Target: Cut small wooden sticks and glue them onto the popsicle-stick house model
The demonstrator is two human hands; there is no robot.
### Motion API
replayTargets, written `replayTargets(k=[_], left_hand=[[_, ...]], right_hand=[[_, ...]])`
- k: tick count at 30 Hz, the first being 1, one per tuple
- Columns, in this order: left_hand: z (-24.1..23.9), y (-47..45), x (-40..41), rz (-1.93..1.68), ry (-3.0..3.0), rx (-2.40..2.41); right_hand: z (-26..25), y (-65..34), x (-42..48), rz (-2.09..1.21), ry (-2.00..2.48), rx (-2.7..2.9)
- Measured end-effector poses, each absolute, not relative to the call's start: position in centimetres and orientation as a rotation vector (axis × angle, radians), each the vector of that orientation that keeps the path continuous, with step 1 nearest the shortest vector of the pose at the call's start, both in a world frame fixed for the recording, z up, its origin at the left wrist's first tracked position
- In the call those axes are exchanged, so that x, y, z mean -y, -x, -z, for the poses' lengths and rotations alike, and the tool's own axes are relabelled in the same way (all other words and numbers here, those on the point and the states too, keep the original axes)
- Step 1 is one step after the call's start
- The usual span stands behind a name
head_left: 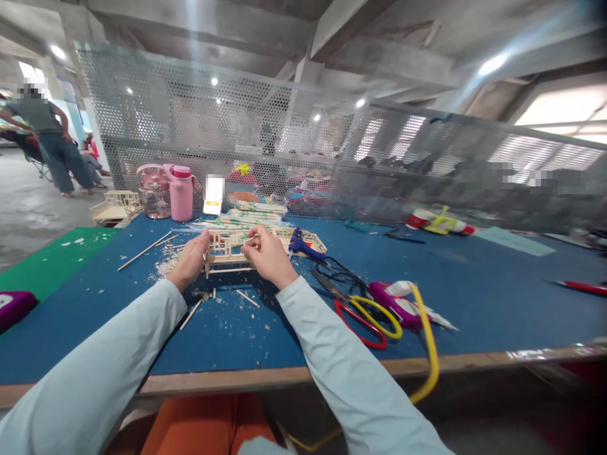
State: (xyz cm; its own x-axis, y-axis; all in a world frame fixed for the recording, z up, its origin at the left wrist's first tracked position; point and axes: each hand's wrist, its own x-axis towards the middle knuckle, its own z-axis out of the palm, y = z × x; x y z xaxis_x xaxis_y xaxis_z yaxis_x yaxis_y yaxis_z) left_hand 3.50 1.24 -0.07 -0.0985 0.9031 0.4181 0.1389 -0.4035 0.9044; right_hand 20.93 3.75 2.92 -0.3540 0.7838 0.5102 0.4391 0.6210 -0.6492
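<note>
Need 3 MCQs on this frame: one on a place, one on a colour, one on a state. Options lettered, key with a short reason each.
1. Where does the blue glue gun lie?
A. Right of the stick frame
B. Left of the pink bottle
C. On the green mat

2. What colour are the handles of the scissors?
A. Both black
B. One red, one yellow
C. Both blue

3. How does the stick frame stand?
A. Alone, no hand near
B. Lifted high off the table
C. Held at both ends, on the blue mat

Key:
1 A: the gun lies just beyond the right hand, right of the frame.
2 B: one red loop and one yellow loop show.
3 C: the left hand and right hand flank it, fingers on it, its base on the blue mat.
</note>
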Motion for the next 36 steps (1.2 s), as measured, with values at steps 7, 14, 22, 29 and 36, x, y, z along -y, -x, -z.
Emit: replayTargets(k=[7, 14, 22, 29, 36], left_hand=[[0.5, -3.3, -1.4, -1.553, -1.538, -1.188], [0.4, -3.7, -0.9, -1.6, -1.471, -1.186], [0.3, -4.2, -0.8, -1.656, -1.447, -1.324], [0.8, -3.9, -1.0, -1.671, -1.552, -1.408], [1.2, -3.5, -1.5, -1.687, -1.59, -1.285]], right_hand=[[-2.4, -21.0, -3.4, -0.456, 0.971, 1.999], [-2.3, -21.0, -2.6, -0.454, 0.986, 1.977], [-2.0, -21.0, -2.5, -0.544, 0.99, 1.892], [-1.9, -20.8, -2.2, -0.522, 1.023, 1.908], [-1.5, -20.7, -2.5, -0.499, 1.001, 1.935]])
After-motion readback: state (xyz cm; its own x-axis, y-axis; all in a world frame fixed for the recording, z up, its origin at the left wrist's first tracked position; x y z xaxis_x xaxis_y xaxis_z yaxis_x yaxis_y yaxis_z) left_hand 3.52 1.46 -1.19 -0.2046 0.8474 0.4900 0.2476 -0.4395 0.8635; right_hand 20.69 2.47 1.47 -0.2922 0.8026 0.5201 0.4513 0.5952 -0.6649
